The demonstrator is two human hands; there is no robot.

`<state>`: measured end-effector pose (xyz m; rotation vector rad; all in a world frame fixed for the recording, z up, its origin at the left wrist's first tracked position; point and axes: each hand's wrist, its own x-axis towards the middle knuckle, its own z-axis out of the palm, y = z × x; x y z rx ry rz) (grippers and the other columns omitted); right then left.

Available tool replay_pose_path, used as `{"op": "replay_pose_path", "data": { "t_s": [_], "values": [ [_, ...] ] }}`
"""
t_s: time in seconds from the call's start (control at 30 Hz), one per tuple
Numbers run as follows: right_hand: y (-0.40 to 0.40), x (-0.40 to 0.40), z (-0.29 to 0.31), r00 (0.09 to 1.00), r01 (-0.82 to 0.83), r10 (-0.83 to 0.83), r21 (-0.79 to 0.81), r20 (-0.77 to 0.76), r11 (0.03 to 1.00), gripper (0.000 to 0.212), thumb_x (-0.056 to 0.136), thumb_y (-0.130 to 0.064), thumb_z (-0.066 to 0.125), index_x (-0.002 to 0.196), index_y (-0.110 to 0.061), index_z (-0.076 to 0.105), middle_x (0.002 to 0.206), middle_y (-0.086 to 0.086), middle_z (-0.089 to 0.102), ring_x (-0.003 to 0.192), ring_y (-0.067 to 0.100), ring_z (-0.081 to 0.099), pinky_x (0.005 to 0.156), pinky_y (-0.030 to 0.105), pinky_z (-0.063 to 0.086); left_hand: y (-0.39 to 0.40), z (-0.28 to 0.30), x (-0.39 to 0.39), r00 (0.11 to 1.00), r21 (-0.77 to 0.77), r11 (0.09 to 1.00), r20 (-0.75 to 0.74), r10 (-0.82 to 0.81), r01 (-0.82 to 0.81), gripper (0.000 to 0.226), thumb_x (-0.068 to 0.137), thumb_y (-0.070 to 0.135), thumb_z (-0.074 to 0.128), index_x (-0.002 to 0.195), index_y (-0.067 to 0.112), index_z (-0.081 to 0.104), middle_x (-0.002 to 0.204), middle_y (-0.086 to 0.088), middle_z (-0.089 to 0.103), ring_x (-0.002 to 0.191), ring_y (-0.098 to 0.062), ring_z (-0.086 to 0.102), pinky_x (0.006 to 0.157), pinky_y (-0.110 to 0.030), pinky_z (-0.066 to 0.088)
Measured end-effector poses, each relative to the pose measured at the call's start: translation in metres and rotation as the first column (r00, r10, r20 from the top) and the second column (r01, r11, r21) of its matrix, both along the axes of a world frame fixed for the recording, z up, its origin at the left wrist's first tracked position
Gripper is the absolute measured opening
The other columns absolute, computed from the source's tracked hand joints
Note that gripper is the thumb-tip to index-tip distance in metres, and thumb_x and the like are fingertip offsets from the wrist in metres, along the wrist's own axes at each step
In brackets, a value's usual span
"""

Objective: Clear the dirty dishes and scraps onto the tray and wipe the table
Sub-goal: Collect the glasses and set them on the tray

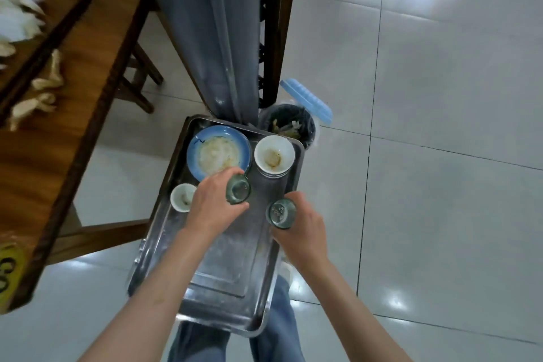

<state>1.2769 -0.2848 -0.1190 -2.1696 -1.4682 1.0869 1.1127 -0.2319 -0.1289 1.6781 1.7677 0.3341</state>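
Note:
A steel tray (223,282) lies below me, over my knees. On it stand a dirty blue plate (218,151), a stained white bowl (274,157) on a stack, and a small white cup (182,197). My left hand (212,205) grips a greenish glass (238,191) over the tray's middle. Beside the tray's right rim, my right hand (305,231) grips a second greenish glass (280,213). On the wooden table (79,109) at left lie dark chopsticks (44,53), food scraps (38,97) and crumpled white tissues (17,17).
A small bin (291,126) with scraps and a blue lid (307,100) stands on the tiled floor just beyond the tray. A grey cloth-draped stand (211,32) and a dark wooden frame (276,23) rise behind it. A stool sits under the table.

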Motion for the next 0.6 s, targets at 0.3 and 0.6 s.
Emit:
{"op": "replay_pose_path", "data": {
  "t_s": [0.3, 0.6],
  "values": [
    [0.025, 0.007, -0.078, 0.998, 0.042, -0.044, -0.035, -0.043, 0.998, 0.035, 0.073, -0.017, 0.07, 0.097, -0.018, 0.045, 0.081, -0.002, 0.061, 0.074, 0.026, 0.057, 0.059, 0.031, 0.039, 0.012, -0.072, 0.022, 0.998, -0.097, 0.995, -0.062, 0.029, -0.035, 0.06, 0.061, 0.02, 0.084, 0.112, 0.018, 0.053, 0.104, -0.002, 0.063, 0.1, -0.022, 0.056, 0.078, -0.024, 0.035],
    [0.039, -0.005, -0.126, 0.996, 0.083, -0.083, -0.015, -0.033, 0.996, 0.029, 0.075, -0.015, 0.065, 0.093, -0.016, 0.042, 0.083, 0.001, 0.06, 0.074, 0.028, 0.055, 0.056, 0.029, 0.03, 0.026, -0.113, 0.034, 0.994, -0.104, 0.994, -0.112, 0.006, -0.018, 0.046, 0.062, 0.012, 0.079, 0.102, 0.007, 0.055, 0.102, -0.012, 0.054, 0.091, -0.03, 0.053, 0.066, -0.018, 0.024]
  ]
}}
